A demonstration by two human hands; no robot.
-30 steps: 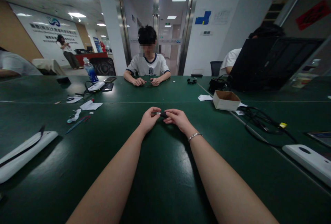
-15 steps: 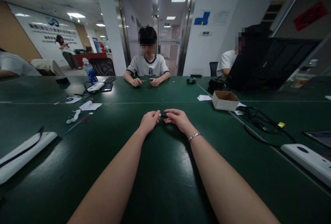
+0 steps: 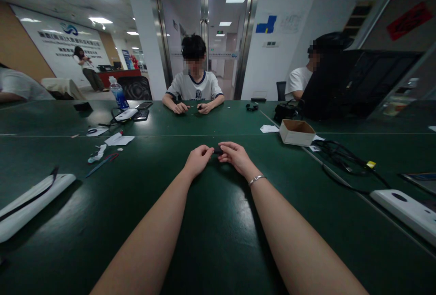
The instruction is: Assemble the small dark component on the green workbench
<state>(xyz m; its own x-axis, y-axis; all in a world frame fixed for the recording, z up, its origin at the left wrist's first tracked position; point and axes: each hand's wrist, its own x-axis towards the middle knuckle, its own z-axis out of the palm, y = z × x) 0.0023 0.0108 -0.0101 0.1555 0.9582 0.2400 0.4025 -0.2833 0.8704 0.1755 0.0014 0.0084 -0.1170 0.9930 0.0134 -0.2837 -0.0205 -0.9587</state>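
A small black object (image 3: 217,150) bridges the gap between my hands, just above the green table (image 3: 211,231). Its kind cannot be made out, since fingers cover both of its ends. My left hand (image 3: 197,159) is closed, thumb and forefinger pinching at the left end. My right hand (image 3: 237,156), with a silver bracelet (image 3: 256,179) at the wrist, grips the right end between thumb and curved fingers.
An open cardboard box (image 3: 295,138), black cables (image 3: 345,159) and a white power strip (image 3: 402,206) lie on the right. Left are paper scraps (image 3: 119,139), tweezers-like blue tool (image 3: 101,166) and a white case (image 3: 37,199). Across sits a person (image 3: 195,86) handling something small.
The silvery part that showed by my left fingertips is now out of sight; only black shows between my hands. My right fingers have lifted and shifted slightly.
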